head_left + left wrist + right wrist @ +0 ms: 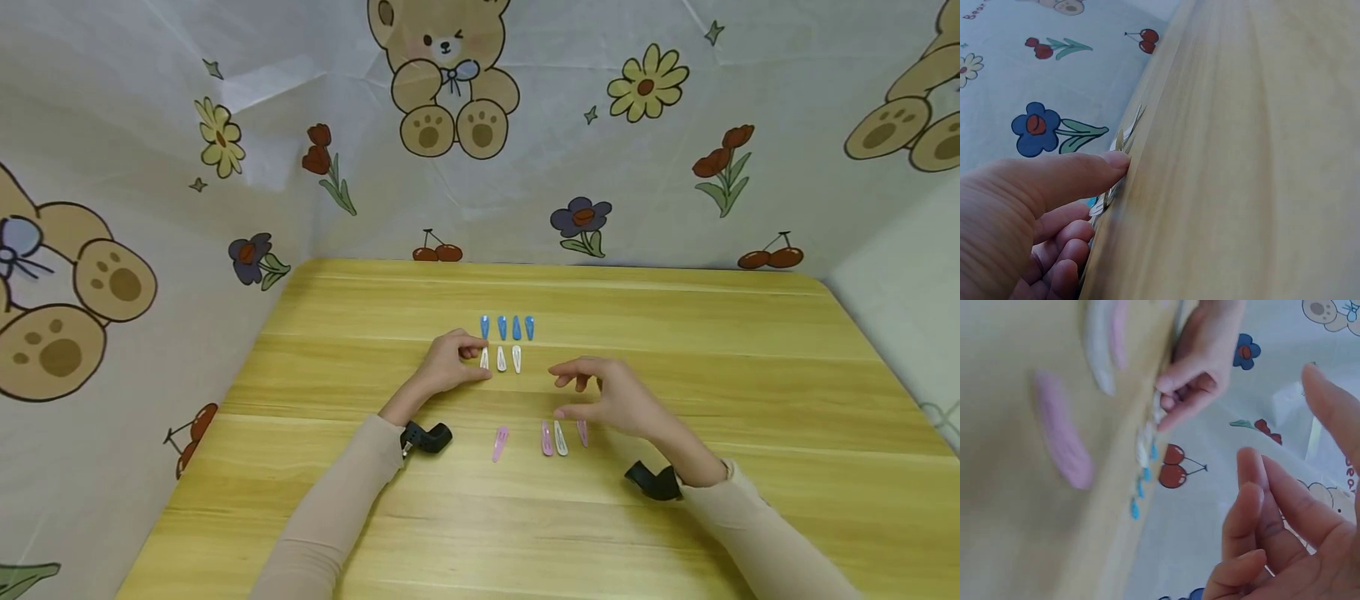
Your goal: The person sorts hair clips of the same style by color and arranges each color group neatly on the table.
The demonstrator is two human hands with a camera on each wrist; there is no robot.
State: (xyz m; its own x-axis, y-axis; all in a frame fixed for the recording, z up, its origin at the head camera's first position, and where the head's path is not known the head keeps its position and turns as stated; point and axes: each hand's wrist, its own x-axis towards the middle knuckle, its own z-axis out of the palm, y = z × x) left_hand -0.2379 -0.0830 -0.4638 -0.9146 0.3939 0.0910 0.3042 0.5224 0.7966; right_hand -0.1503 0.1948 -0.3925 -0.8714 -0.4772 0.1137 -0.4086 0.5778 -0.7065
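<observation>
My left hand point(450, 362) pinches the leftmost white hair clip point(483, 358) between thumb and index finger, at the table surface. Two more white hair clips lie just to its right, the nearer one point(501, 359) and the farther one point(517, 359). Above this row, several blue hair clips point(502, 327) line up side by side. My right hand point(611, 396) hovers with loosely bent fingers and holds nothing. Close under it lie a pink hair clip point(547, 438), a white hair clip point(561, 438) and another pink one point(582, 432), partly covered by the hand.
A separate pink hair clip point(500, 444) lies on the wooden table point(480, 533) between the forearms. Behind and left of the table hangs a white cloth point(525, 192) printed with bears and flowers. Black wrist cameras sit on both wrists.
</observation>
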